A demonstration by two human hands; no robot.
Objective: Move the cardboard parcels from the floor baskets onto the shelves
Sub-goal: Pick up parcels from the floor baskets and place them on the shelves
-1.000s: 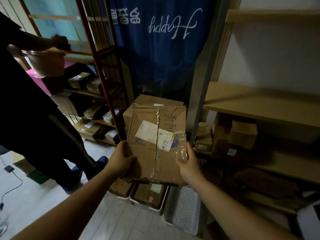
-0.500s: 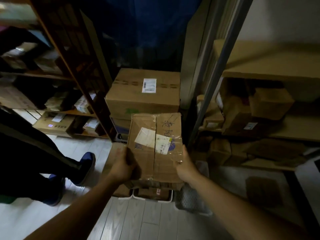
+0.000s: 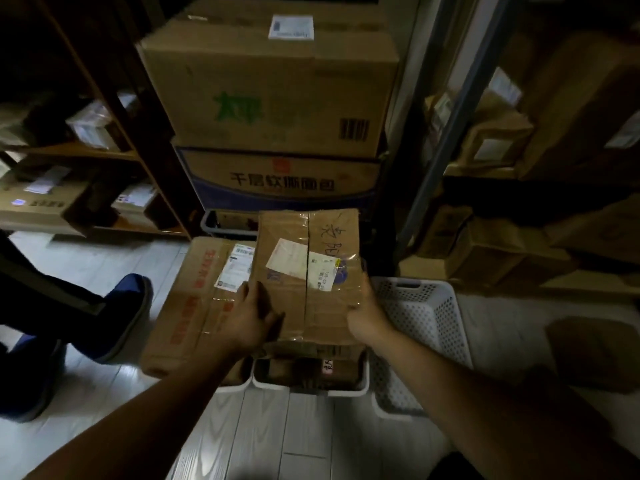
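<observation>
I hold a taped cardboard parcel (image 3: 306, 271) with white labels and handwriting on top, low over the floor baskets. My left hand (image 3: 251, 317) grips its left edge and my right hand (image 3: 367, 311) grips its right edge. Under it a white basket (image 3: 311, 388) holds more parcels. To the left lies a longer parcel (image 3: 194, 303) with red print, resting over another basket. An empty perforated white basket (image 3: 420, 323) stands to the right.
Two big cartons (image 3: 273, 88) are stacked straight ahead. A wooden shelf unit (image 3: 79, 154) with parcels is on the left, another shelf (image 3: 519, 168) with parcels on the right. Another person's leg and blue shoe (image 3: 121, 317) stand on the floor at left.
My view has tilted down and moved closer to the floor. The parcel in both hands has come lower, now just above the baskets. The other person's foot has shifted nearer.
</observation>
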